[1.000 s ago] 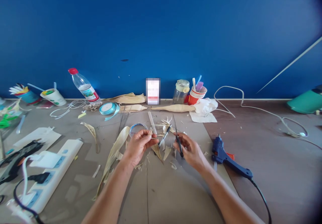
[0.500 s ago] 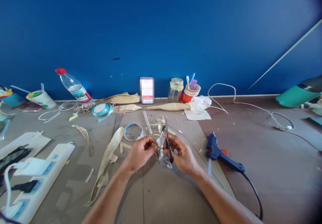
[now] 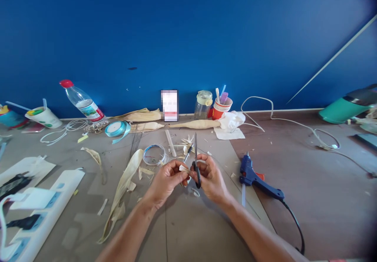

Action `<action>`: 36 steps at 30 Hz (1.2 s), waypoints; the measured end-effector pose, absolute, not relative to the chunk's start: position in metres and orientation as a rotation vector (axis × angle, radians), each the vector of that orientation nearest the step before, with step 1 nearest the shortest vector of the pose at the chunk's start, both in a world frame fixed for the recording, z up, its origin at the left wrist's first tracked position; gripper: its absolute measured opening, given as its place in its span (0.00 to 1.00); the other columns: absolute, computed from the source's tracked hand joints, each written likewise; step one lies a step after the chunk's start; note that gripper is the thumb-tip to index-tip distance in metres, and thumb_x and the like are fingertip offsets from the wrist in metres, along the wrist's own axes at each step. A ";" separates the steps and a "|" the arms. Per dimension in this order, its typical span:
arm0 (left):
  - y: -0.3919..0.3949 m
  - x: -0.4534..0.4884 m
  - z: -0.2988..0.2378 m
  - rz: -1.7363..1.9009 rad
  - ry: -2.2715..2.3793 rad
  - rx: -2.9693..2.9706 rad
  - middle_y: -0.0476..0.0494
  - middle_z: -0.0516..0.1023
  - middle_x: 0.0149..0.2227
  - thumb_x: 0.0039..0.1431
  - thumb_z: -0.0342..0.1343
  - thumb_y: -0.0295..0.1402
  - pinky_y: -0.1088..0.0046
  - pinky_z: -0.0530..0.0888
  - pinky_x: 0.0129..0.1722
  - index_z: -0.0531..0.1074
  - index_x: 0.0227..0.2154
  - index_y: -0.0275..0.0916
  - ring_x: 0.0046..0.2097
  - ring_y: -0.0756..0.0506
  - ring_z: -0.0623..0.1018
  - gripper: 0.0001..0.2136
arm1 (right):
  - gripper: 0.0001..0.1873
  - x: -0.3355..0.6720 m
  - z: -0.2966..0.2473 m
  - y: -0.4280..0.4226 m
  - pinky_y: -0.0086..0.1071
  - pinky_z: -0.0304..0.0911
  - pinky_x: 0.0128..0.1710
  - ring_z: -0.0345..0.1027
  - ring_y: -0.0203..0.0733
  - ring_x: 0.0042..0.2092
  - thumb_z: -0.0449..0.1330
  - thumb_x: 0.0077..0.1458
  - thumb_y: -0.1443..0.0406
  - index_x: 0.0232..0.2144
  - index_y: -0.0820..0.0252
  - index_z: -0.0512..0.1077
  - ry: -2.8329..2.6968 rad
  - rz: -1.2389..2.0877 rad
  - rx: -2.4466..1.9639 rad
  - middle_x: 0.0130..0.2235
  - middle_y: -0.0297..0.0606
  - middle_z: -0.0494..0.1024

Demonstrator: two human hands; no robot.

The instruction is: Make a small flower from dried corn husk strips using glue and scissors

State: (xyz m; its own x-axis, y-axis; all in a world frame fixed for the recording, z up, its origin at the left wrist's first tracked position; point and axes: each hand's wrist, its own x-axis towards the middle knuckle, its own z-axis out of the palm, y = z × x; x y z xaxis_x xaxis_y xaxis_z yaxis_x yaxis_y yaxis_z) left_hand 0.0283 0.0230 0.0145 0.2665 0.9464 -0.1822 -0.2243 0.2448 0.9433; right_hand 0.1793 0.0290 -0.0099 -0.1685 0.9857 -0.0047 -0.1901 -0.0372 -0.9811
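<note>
My left hand [image 3: 166, 179] is closed in a pinch on a small piece of dried corn husk [image 3: 183, 168] just above the table. My right hand [image 3: 210, 179] is closed round black-handled scissors [image 3: 196, 167], whose blades point up and away, right beside the husk piece. The two hands touch at the fingertips. Loose husk scraps [image 3: 188, 142] lie beyond them, and a long husk strip [image 3: 122, 187] lies to the left of my left forearm.
A blue glue gun [image 3: 259, 179] with its cord lies to the right. A wire coil [image 3: 153, 154], glue stick [image 3: 170, 142], ribbon roll [image 3: 115, 128], bottle [image 3: 82, 103], jar [image 3: 203, 104] and cups stand further back. A white power strip [image 3: 44, 203] lies at the left.
My hands have come together: the right hand brought the scissors left to the husk piece and turned the blades upright. The view has shifted slightly to the right.
</note>
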 end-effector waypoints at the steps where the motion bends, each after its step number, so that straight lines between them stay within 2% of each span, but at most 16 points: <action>1: 0.023 0.030 0.014 1.001 0.925 0.938 0.47 0.75 0.26 0.47 0.62 0.35 0.75 0.66 0.29 0.70 0.28 0.35 0.27 0.51 0.71 0.09 | 0.23 0.178 -0.010 0.028 0.25 0.58 0.24 0.63 0.32 0.25 0.64 0.43 0.63 0.40 0.55 0.57 -1.174 1.420 -1.000 0.25 0.27 0.69; 6: 0.023 0.034 0.012 1.026 0.900 0.828 0.49 0.71 0.23 0.46 0.63 0.35 0.77 0.65 0.28 0.68 0.23 0.35 0.26 0.52 0.69 0.11 | 0.22 0.174 -0.007 0.024 0.27 0.60 0.25 0.64 0.33 0.27 0.64 0.44 0.62 0.39 0.56 0.58 -1.241 1.356 -1.039 0.27 0.30 0.69; 10: 0.026 0.029 0.014 1.069 0.967 0.829 0.48 0.73 0.29 0.47 0.61 0.36 0.75 0.67 0.29 0.68 0.23 0.35 0.25 0.53 0.70 0.10 | 0.19 0.185 -0.003 0.024 0.28 0.61 0.28 0.64 0.35 0.30 0.61 0.46 0.63 0.40 0.57 0.60 -1.416 1.266 -1.076 0.29 0.33 0.69; 15: 0.031 0.018 0.018 1.168 1.080 0.840 0.49 0.72 0.27 0.47 0.61 0.36 0.77 0.67 0.29 0.70 0.23 0.35 0.25 0.54 0.70 0.10 | 0.20 0.200 -0.002 0.025 0.26 0.56 0.24 0.60 0.33 0.26 0.58 0.48 0.64 0.45 0.58 0.64 -1.823 1.062 -1.171 0.30 0.34 0.70; 20: 0.032 0.015 0.017 1.191 1.071 0.823 0.49 0.72 0.26 0.47 0.61 0.37 0.77 0.67 0.29 0.69 0.23 0.35 0.24 0.54 0.69 0.10 | 0.19 0.195 0.004 0.023 0.29 0.58 0.32 0.64 0.37 0.30 0.58 0.46 0.67 0.43 0.59 0.68 -2.102 0.832 -1.186 0.29 0.35 0.74; 25: 0.031 0.016 0.016 1.184 1.120 0.873 0.50 0.72 0.25 0.48 0.59 0.35 0.78 0.66 0.28 0.69 0.25 0.36 0.24 0.54 0.68 0.07 | 0.20 0.192 0.005 0.023 0.32 0.58 0.38 0.66 0.38 0.31 0.58 0.45 0.67 0.43 0.59 0.68 -2.183 0.724 -1.198 0.30 0.36 0.75; 36: 0.030 0.017 0.011 1.161 1.195 1.045 0.51 0.72 0.23 0.51 0.54 0.32 0.77 0.65 0.29 0.69 0.25 0.36 0.25 0.52 0.70 0.05 | 0.19 0.190 0.000 0.022 0.31 0.56 0.37 0.66 0.37 0.30 0.58 0.47 0.66 0.44 0.60 0.68 -2.213 0.706 -1.177 0.31 0.37 0.76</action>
